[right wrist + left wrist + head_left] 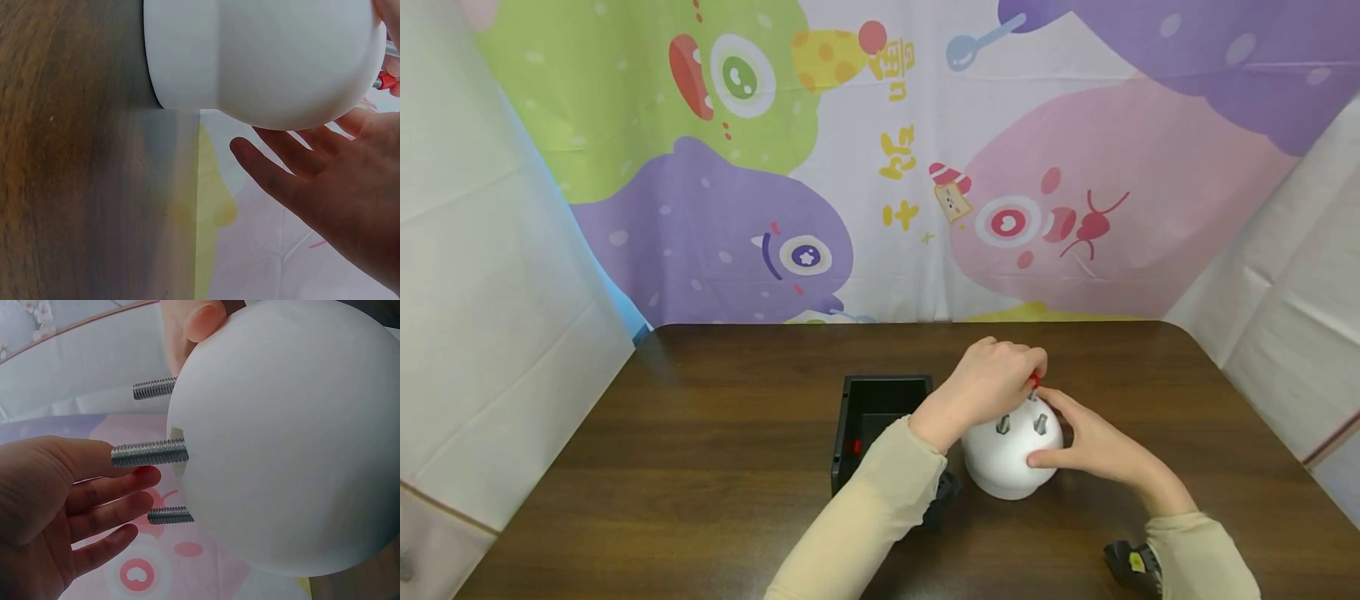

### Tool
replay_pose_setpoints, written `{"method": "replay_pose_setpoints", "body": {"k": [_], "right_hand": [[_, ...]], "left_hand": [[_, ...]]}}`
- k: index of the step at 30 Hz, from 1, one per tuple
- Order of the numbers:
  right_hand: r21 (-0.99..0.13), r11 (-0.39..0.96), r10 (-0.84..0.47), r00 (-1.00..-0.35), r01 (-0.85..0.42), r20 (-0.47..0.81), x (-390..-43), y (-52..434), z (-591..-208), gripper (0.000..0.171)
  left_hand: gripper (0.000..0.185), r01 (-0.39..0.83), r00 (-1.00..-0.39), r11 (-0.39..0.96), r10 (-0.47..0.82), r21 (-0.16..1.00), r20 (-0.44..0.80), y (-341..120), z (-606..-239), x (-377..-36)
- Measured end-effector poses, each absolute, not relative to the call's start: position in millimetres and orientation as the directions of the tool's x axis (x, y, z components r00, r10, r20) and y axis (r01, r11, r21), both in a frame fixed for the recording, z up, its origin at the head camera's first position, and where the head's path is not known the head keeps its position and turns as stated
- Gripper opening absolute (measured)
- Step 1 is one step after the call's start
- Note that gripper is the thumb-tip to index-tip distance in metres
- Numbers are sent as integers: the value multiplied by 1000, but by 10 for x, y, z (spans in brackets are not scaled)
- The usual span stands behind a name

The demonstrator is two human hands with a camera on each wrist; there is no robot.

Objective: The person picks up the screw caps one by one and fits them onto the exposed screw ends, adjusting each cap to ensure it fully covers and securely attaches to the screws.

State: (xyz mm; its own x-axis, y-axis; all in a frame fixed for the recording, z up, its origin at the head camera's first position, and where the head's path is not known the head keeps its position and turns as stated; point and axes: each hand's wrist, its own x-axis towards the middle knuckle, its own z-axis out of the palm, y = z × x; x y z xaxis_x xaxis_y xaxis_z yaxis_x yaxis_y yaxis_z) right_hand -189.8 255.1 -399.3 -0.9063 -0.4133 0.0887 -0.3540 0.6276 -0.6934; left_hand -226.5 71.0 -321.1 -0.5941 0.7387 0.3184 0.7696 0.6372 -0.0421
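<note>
A white domed body (pixel 1003 475) stands on the table with threaded metal studs (pixel 1003 425) sticking out of its rounded top. At the farthest stud, my left hand (pixel 992 379) pinches a small red piece (pixel 1035 381). Part of that red piece (pixel 387 81) shows at the stud's end in the right wrist view. The left hand's other fingers (pixel 112 515) are loosely bent beside the studs. My right hand (pixel 1101 442) holds the dome from the right, thumb on its near side and fingers around the far side.
A black open bin (pixel 837 433) stands left of the dome, partly behind my left forearm, with a small red piece (pixel 857 447) inside. A printed curtain (pixel 895 275) hangs beyond the table's far edge. Dark camera mounts (pixel 1135 567) sit at my wrists.
</note>
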Motion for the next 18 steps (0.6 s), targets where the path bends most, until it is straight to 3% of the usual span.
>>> {"method": "replay_pose_setpoints", "body": {"k": [18], "right_hand": [[-693, 613, -426, -897, -379, 114, -1901, 2560, -4004, 85]], "left_hand": [[10, 766, -583, 638, 738, -72, 340, 749, -3237, -2245]]}}
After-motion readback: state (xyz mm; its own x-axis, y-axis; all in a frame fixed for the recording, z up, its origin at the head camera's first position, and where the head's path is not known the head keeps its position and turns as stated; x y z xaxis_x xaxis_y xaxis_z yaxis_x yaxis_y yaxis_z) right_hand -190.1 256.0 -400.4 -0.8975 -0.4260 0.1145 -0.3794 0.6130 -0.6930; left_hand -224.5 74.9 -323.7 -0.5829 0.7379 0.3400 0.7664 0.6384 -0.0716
